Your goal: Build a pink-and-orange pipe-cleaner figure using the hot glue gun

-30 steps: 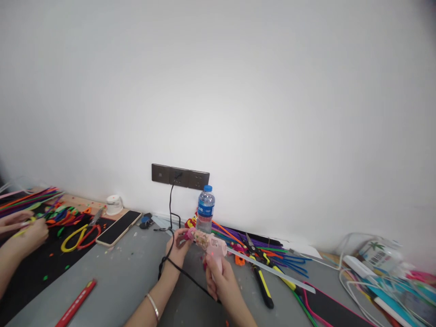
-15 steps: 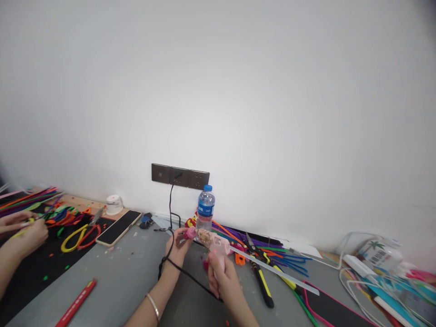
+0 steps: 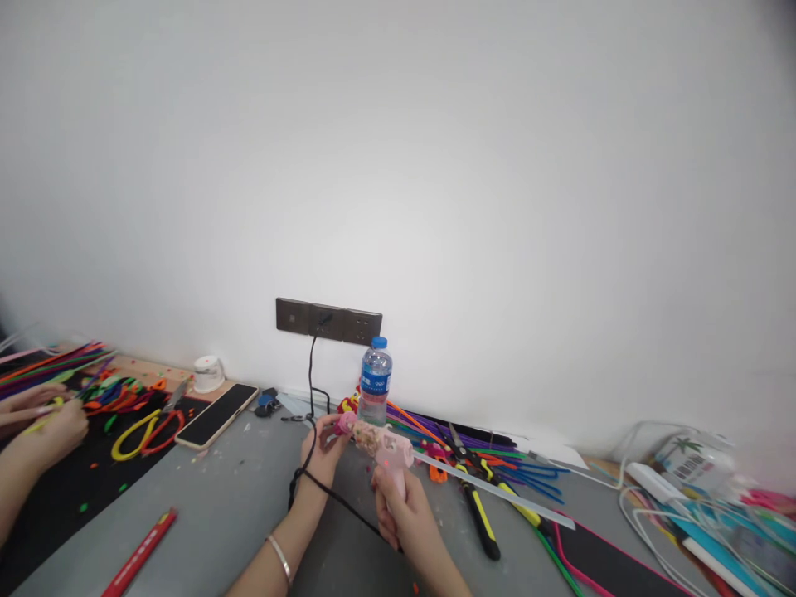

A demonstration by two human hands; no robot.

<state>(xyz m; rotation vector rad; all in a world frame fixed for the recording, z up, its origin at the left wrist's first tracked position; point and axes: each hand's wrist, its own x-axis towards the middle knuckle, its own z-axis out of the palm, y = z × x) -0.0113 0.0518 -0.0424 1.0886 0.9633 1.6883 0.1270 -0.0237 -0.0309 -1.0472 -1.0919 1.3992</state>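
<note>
My right hand (image 3: pixel 401 512) is wrapped round the grip of a pink glue gun (image 3: pixel 379 444), which points left, just above the grey table (image 3: pixel 236 514). Its black cord (image 3: pixel 311 390) runs up to the wall socket strip (image 3: pixel 328 322) and loops over my left wrist. My left hand (image 3: pixel 322 452) is pinched at the gun's nozzle on a small pink piece (image 3: pixel 344 424). A water bottle (image 3: pixel 376 381) with a blue cap stands right behind the gun.
Coloured pipe cleaners (image 3: pixel 497 468), yellow-handled cutters (image 3: pixel 478 514) and a long clear strip lie to the right, with white cables (image 3: pixel 659 497) beyond. A phone (image 3: pixel 217 414), scissors and a red pen (image 3: pixel 140 551) lie left. Another person's hands (image 3: pixel 37 423) work at the far left.
The glue gun and my hands have barely shifted, a little to the left. The other person's hands stay in place.
</note>
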